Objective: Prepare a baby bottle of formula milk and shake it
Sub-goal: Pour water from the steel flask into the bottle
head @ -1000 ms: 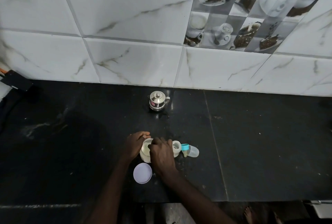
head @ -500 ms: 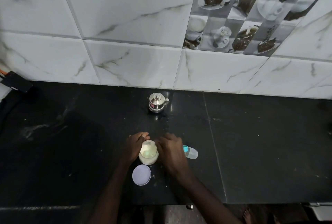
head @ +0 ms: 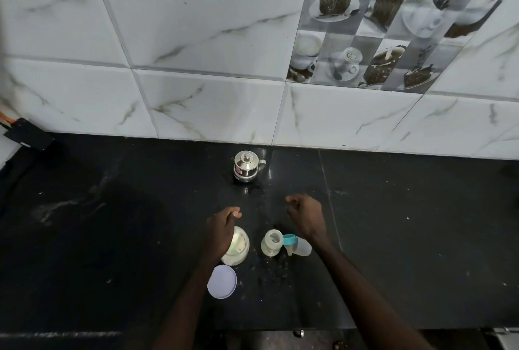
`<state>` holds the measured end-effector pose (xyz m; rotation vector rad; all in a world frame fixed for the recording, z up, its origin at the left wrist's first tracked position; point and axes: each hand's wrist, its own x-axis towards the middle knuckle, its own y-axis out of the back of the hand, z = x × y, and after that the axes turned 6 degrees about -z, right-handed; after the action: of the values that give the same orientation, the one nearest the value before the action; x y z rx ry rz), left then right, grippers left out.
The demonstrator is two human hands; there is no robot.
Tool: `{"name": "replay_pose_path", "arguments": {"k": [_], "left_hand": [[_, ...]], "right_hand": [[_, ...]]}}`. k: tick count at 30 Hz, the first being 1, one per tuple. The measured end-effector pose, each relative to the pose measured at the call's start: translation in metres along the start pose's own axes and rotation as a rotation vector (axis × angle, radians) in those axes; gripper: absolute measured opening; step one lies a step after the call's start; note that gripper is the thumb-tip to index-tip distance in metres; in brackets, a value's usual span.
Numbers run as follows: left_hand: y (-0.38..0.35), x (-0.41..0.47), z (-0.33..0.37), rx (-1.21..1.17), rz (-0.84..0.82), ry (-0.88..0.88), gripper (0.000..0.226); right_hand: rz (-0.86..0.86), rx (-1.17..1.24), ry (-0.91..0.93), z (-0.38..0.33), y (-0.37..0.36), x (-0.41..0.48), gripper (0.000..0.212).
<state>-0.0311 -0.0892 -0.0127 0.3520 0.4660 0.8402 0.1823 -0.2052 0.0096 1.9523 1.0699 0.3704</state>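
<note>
At the far left, a black box (head: pixel 26 136) sits where the dark tabletop (head: pixel 421 237) meets the marble-patterned tiled wall (head: pixel 196 41). Toward the middle, the left hand (head: pixel 220 234) comes in from the near edge and wraps around the left side of the formula jar (head: pixel 238 248). Its fingers (head: pixel 234 213) are curled round the far rim. The jar stands upright and uncovered, with pale powder visible inside. Its round lavender lid (head: pixel 222 281) lies flat on the tabletop just in front of the jar, beside the left forearm.

Farther back, near the wall, a small steel pot (head: pixel 247 167) with a knobbed cover stands on its own, well apart from the hands.

Just right of the jar, the baby bottle (head: pixel 271 243) stands upright with its mouth open. Dark specks are scattered on the tabletop in front of it. Touching its right side, the teal collar (head: pixel 289 238) with its clear cover (head: pixel 303 248) lies tipped over.

The right hand (head: pixel 304 215) hovers above the tabletop behind the bottle. Its fingers (head: pixel 292 203) are bunched and curled inward. I cannot tell whether they pinch anything.
</note>
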Motion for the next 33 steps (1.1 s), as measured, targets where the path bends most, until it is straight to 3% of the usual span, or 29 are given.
{"name": "replay_pose_path", "arguments": {"k": [10,16,22,28,33], "left_hand": [[-0.009,0.016,0.010,0.060,0.019,-0.141,0.025],[-0.003,0.026,-0.001,0.072,0.029,-0.127,0.026],[0.001,0.040,-0.016,0.095,0.027,-0.109,0.031],[-0.007,0.069,-0.018,0.064,0.053,-0.054,0.057],[-0.013,0.101,-0.011,0.014,0.029,0.007,0.088]], "right_hand": [[-0.166,-0.091,0.040,-0.051,-0.017,0.130,0.057],[-0.221,-0.044,0.052,-0.051,-0.028,0.160,0.040],[-0.107,0.139,0.060,-0.038,-0.036,0.170,0.022],[-0.022,0.168,0.160,-0.018,-0.043,0.163,0.018],[-0.080,0.198,0.151,0.005,-0.048,0.160,0.027]]}}
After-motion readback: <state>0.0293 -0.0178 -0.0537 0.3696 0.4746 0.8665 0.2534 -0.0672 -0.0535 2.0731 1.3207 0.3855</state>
